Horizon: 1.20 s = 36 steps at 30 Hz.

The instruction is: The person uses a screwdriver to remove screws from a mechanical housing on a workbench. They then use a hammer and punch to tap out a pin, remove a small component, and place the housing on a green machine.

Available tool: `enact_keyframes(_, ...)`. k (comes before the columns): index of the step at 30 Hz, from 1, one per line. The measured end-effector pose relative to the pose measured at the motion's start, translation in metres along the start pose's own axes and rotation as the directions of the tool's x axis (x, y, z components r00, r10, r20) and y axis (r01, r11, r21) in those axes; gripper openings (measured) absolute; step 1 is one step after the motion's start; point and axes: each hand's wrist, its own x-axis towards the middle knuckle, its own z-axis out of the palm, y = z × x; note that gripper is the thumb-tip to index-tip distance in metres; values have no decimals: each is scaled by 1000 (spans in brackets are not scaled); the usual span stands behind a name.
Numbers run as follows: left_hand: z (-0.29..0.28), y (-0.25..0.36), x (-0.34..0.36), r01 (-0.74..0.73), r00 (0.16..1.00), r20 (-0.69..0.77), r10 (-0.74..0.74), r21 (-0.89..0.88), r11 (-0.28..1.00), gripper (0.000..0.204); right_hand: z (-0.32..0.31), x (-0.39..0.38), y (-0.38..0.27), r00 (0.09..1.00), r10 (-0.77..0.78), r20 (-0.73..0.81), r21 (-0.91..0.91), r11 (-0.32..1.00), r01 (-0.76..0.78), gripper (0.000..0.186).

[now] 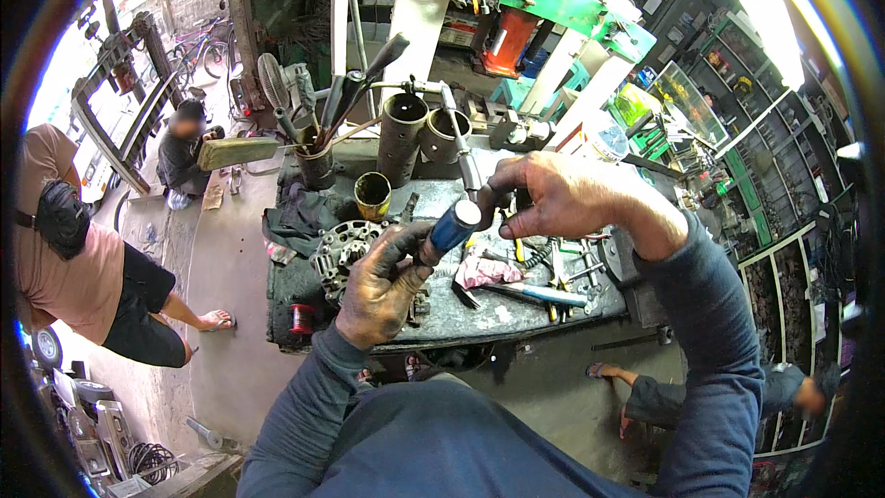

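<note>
The left hand (380, 297) is closed around a blue cylinder (447, 231), with the fingers wrapped on its lower part. The cylinder is held above the desk (479, 319), tilted, and its pale round end looks upward and toward the right hand (564, 195). The right hand is just beside this end, with its thumb and fingers bent. I cannot tell if it grasps something, because the fingertips are dark and partly hidden. The lower end of a metal bar (468, 166) appears near these fingers; whether they touch, I cannot tell.

On the desk, to the left of the left hand, lies a round metal housing (334, 263) with openings. Behind it stands a yellowish cup (373, 212), and a red spool (301, 319) is near the desk's left edge. To the right of the left hand, a pink cloth (486, 270) lies beside a blue handle (549, 294) among other tools.
</note>
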Motion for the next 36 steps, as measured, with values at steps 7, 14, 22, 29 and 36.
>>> enact_keyframes(7,-2,-2,-4,84,993,-72,-90,-92,992,40,28,-47,-27,977,-29,-211,-185,983,-10,24)
enact_keyframes(14,0,0,-8,-40,998,-45,39,-21,999,33,28,-30,-93,941,-325,-93,-82,944,318,21)
enact_keyframes(22,-10,-1,-10,-44,999,-25,44,0,999,35,14,27,-106,954,-292,-65,-574,793,204,29)
enact_keyframes(29,-12,-5,-14,0,997,-74,-7,-97,995,35,-9,51,-72,935,-313,164,4,949,317,40)
enact_keyframes(36,-16,-6,-11,45,998,-47,-51,-130,991,36,12,42,-53,890,-452,-69,-24,892,451,46)
